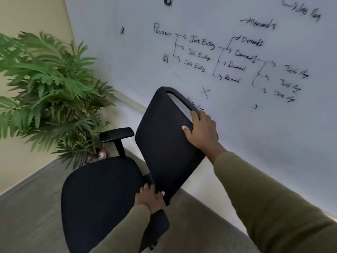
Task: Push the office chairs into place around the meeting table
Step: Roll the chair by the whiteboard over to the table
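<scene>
Head view, looking down at a black office chair [116,189] that stood on a grey floor [27,216] in the corner of a room, just in front of a whiteboard wall [255,134]. No meeting table appeared in the view.

The right hand [201,131] was closed over the top edge of the mesh backrest [164,139], beside the curved handle bar [180,98] at its upper rim. Its fingers [196,115] were curled over the far side of the edge, and its thumb [186,129] was pressed against the near face of the mesh.

The left hand [150,198] lay at the lower end of the backrest, where it met the seat cushion [102,198]. Its fingers were bent and in contact with the chair, but whether they gripped the backrest's edge or the near armrest [156,227] could not be told. Both forearms wore olive sleeves [264,207].

The far armrest [117,134] stood out on the chair's opposite side, near a potted palm [45,84] that filled the corner against a beige wall [27,15].

The whiteboard wall carried a hand-drawn diagram [218,57] in black marker, with arrows joining words such as "Project", "Job Entry" and "Demand". Parts of the writing were blurred.
</scene>
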`<state>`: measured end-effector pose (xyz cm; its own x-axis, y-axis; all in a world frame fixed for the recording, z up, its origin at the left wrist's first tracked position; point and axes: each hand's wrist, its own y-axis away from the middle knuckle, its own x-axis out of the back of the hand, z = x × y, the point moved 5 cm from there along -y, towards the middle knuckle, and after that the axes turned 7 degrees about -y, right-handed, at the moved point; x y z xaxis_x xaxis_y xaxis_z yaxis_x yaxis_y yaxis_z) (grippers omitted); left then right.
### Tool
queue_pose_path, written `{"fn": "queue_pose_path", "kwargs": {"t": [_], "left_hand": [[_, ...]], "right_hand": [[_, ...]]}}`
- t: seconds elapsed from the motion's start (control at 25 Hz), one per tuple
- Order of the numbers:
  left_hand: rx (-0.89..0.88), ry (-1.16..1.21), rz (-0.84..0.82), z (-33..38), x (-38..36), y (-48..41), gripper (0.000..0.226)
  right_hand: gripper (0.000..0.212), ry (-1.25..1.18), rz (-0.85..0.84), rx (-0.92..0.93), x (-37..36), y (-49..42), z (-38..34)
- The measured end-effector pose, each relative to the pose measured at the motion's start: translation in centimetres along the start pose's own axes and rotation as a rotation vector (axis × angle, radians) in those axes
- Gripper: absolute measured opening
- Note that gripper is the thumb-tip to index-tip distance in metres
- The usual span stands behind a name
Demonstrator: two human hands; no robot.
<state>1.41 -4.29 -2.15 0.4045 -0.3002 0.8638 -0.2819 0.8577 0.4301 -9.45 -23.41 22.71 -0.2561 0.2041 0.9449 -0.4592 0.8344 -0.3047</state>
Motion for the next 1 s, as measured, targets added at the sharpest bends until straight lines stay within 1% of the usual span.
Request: {"fn": "queue_pose_path", "kwargs": {"t": [0.08, 0.16, 0.24, 0.32, 0.4, 0.48, 0.52, 0.6, 0.64, 0.68, 0.72, 0.8, 0.92, 1.0], "left_hand": [[0.009, -0.013, -0.081, -0.6, -1.8, -1.3, 0.061], [-0.008, -0.02, -0.199, -1.3, -4.0, -1.9, 0.066], [-0.035, -0.016, -0.332, -1.5, -5.9, -2.1, 0.07], [-0.038, 0.03, -0.365, -1.3, -6.2, -2.5, 0.073], [-0.031, 0.164, -0.276, -0.1, -4.3, -3.3, 0.076], [-0.042, 0.338, -0.115, 1.9, -0.8, -3.7, 0.077], [-0.066, 0.415, -0.043, 3.0, 1.0, -3.8, 0.084], [-0.162, 0.491, 0.036, 5.6, 4.1, -3.3, 0.112], [-0.208, 0.474, 0.056, 7.0, 5.1, -2.4, 0.125], [-0.228, 0.435, 0.085, 8.1, 5.8, -1.7, 0.133], [-0.215, 0.4, 0.114, 9.1, 6.1, -1.0, 0.137], [-0.141, 0.337, 0.184, 10.8, 6.0, 0.5, 0.132], [-0.059, 0.271, 0.31, 12.6, 5.1, 3.0, 0.1], [-0.04, 0.244, 0.325, 12.4, 4.6, 4.4, 0.088]], "right_hand": [[0.07, 0.024, -0.063, -0.076, -1.3, -1.3, 0.4], [0.077, 0.097, -0.104, -0.12, -2.5, -1.8, 1.2], [0.082, 0.148, -0.093, -0.134, -3.3, -2.3, 1.5], [0.084, 0.121, -0.094, -0.173, -3.7, -2.7, 2.1], [0.087, 0.054, -0.141, -0.266, -4.0, -2.8, 2.9], [0.093, 0.012, -0.162, -0.328, -4.1, -2.5, 3.8], [0.096, 0.001, -0.167, -0.344, -4.0, -2.1, 4.1], [0.099, -0.03, -0.163, -0.366, -3.7, -1.0, 4.4], [0.1, -0.044, -0.157, -0.38, -3.5, -0.3, 4.4], [0.101, -0.046, -0.155, -0.396, -3.2, 0.5, 4.3], [0.101, -0.053, -0.158, -0.416, -2.9, 1.4, 4.3], [0.101, -0.092, -0.162, -0.443, -2.3, 3.2, 4.3], [0.094, -0.178, -0.151, -0.444, -1.4, 6.0, 4.5], [0.088, -0.231, -0.148, -0.442, -0.7, 7.6, 4.5]]}}
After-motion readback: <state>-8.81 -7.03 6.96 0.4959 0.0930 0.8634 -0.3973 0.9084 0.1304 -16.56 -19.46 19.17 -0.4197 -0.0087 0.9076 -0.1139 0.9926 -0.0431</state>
